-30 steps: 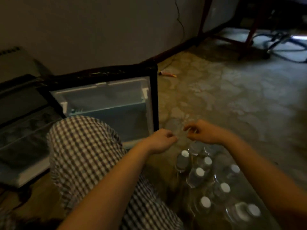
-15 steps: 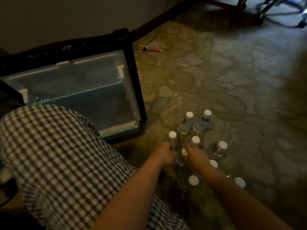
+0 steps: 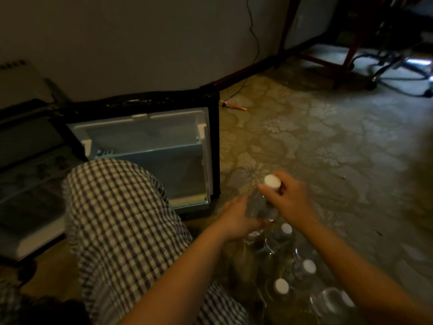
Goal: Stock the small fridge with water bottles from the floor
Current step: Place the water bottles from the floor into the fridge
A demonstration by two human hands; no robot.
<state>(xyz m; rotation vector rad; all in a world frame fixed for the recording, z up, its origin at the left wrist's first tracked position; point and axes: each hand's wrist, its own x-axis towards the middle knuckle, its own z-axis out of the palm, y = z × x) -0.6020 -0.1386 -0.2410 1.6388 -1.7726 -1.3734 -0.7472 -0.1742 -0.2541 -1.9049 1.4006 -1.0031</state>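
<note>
A clear water bottle (image 3: 260, 207) with a white cap is lifted above the cluster of several white-capped bottles (image 3: 281, 286) standing on the patterned floor at lower right. My right hand (image 3: 294, 202) grips it just below the cap. My left hand (image 3: 235, 220) holds its lower body. The small black fridge (image 3: 25, 184) stands at the left, its wire shelves dimly visible. Its open door (image 3: 145, 137), white inside, faces me just left of the hands.
My knee in checked trousers (image 3: 117, 219) fills the space between the fridge and the bottles. An orange object (image 3: 234, 105) lies by the wall behind the door. Red furniture legs (image 3: 346, 55) and an office chair base (image 3: 398, 73) stand far right.
Both hands were down among the bottles half a second ago. Now they have taken hold of one bottle and raised it clear of the group, and my view has tilted up.
</note>
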